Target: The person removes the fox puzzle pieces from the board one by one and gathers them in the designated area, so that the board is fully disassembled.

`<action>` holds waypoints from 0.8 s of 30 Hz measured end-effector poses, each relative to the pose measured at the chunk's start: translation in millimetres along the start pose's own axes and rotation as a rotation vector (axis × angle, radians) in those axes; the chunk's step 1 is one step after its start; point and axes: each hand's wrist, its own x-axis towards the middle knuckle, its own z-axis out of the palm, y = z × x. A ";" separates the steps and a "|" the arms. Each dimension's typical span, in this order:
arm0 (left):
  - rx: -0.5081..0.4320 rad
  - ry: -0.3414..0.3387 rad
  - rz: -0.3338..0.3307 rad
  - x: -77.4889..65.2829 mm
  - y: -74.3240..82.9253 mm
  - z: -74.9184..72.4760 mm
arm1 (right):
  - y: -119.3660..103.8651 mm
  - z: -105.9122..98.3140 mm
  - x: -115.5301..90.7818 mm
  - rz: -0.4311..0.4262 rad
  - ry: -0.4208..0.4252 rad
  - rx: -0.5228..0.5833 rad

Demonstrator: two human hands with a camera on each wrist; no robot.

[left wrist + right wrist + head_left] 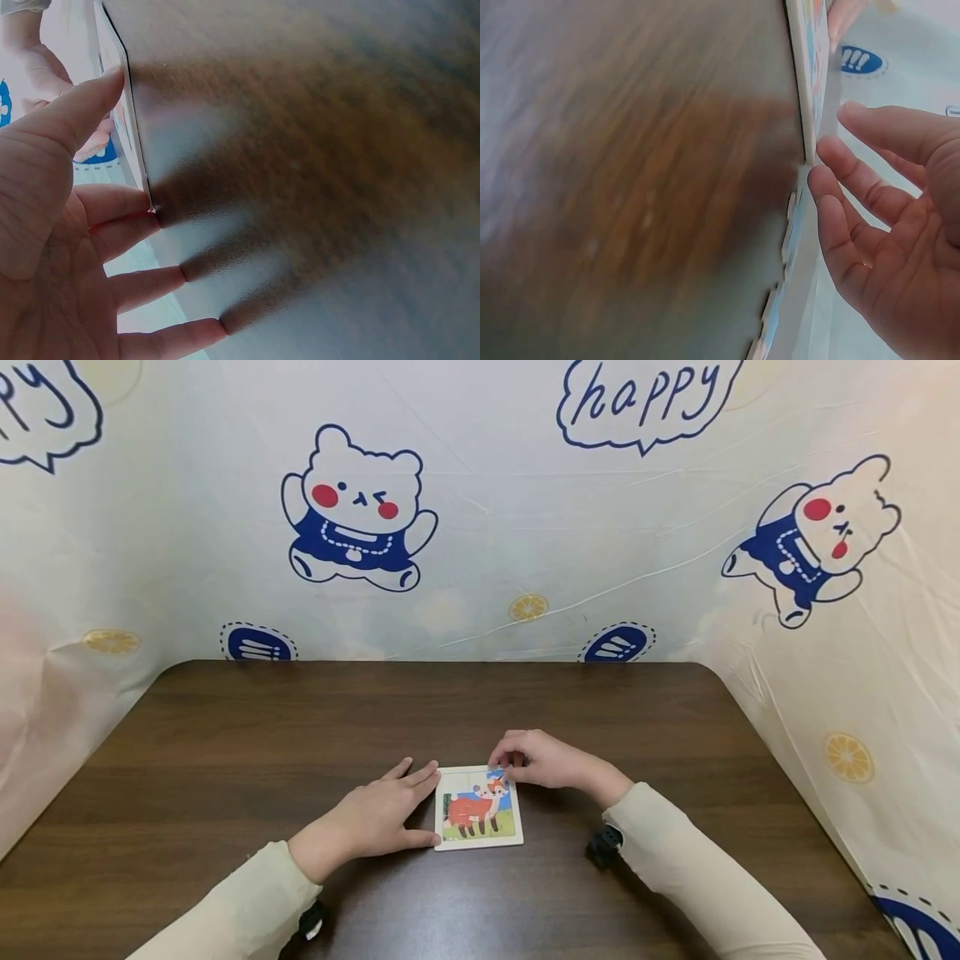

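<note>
**On the table (300,718) before me: puzzle board (480,844) largely filled, upper left pale**

Head view. Board lies flat between my two hands, well forward of the table's far edge. An orange animal (471,812) shows on green and blue, covering the lower part and running up the right side. Upper-left area (455,782) is pale, faintly lined. Judgement: lower rows and right column are done; the pale patch is left to fill. My left hand (371,818) lies spread along the left edge, thumb at the near corner, forefinger at the far one; I take this as steadying. My right hand (551,762) is at the far right corner, fingers bent over it. Hands well apart, one on each side.

Left wrist view. Thumb and forefinger touch the board's edge without gripping it; the remaining fingers are spread, tips on the table. Board is seen nearly edge-on, so no fill can be read from here.

Right wrist view. Fingertips are at the board's corner, thumb and fingers parted, nothing visible between them. Whether they press a piece: cannot tell. Below lie notched, pale-blue-topped strips (789,232), probably loose pieces yet to be placed. Count uncertain; none identifiable in the head view.
</note>
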 end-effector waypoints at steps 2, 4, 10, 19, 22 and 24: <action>0.001 0.002 0.000 -0.1 0.2 -0.2 | -2.4 1.5 1.7 -0.011 -0.011 -0.016; 0.000 0.002 -0.001 -0.1 0.4 -0.4 | -4.9 2.7 3.3 -0.013 -0.026 -0.028; -0.002 0.000 -0.001 -0.4 0.8 -0.7 | -9.6 5.4 5.5 0.005 -0.064 -0.056; 0.003 0.002 0.000 -0.4 1.2 -0.3 | -9.6 8.0 3.2 0.018 -0.070 -0.132; 0.001 0.001 -0.002 -0.4 1.2 -0.2 | -10.8 8.4 2.2 0.021 -0.069 -0.154; 0.001 -0.001 -0.004 -0.3 1.2 -0.1 | -11.9 8.6 2.0 0.019 -0.069 -0.159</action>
